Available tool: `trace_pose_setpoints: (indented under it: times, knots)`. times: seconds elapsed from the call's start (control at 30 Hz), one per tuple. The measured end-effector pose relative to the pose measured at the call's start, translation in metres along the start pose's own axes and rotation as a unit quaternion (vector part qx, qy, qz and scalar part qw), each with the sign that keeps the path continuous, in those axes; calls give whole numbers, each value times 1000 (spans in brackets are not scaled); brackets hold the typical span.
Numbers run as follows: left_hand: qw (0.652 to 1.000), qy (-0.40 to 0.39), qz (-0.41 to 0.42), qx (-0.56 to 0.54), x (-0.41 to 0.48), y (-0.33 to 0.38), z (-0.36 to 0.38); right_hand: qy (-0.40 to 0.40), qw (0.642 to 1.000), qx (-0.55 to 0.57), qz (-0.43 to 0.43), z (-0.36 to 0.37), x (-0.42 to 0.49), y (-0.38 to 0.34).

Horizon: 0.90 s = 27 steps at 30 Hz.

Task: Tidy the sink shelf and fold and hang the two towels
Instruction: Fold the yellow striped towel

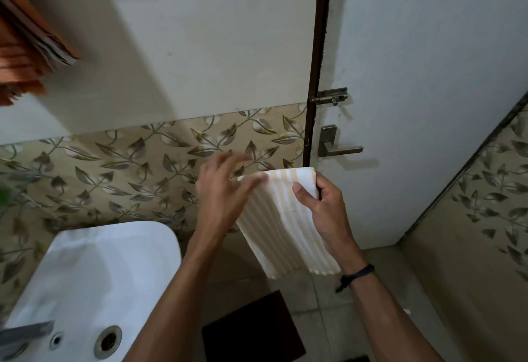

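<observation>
A folded white towel with pale yellow stripes (285, 227) hangs down in front of the leaf-patterned wall tiles, its top fold level with the door handle. My right hand (323, 207) pinches the towel's upper right corner, thumb in front. My left hand (223, 190) lies flat against the towel's upper left part with its fingers spread and blurred. Whatever the towel hangs from is hidden behind it. An orange striped towel (25, 47) hangs at the top left, blurred.
A white sink (94, 281) with a drain and part of a tap is at the lower left. A white door (414, 104) with a latch and a metal handle (337, 144) stands right of the towel. A dark mat (251, 330) lies on the floor below.
</observation>
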<state>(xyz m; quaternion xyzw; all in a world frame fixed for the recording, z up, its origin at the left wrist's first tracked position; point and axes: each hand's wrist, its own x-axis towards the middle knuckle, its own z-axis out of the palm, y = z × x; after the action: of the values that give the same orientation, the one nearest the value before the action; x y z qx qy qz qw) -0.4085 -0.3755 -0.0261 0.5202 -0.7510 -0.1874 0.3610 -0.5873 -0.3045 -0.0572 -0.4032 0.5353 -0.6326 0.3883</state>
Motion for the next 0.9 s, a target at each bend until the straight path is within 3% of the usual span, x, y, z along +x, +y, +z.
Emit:
trace_pose_setpoints:
  times: [0.07,0.1,0.2,0.27,0.33,0.53,0.73,0.9]
  knots:
    - [968,131,-149,-155,-27,-18,-3,17,1000,4,6,-2,0,0]
    - [936,139,-222,-236,-39,-26,-3,25,1000,5,8,-4,1,0]
    - [859,-21,-354,-369,-60,-46,11,30,999,11,11,-5,0,-1]
    - [859,-89,-335,-376,-64,-49,19,21,1000,5,11,-5,-1,-2]
    - [864,-104,-303,-388,-58,-46,22,4,1000,0,9,-5,-1,-6]
    - [844,-51,-304,-439,-32,-24,6,-10,1000,-4,-11,-10,-4,-21]
    - [814,-151,-290,-480,-21,-9,-16,19,1000,-7,-8,-20,-7,-21]
    - [808,-105,-238,-529,-16,-4,-22,38,999,-6,-4,-22,-7,-23]
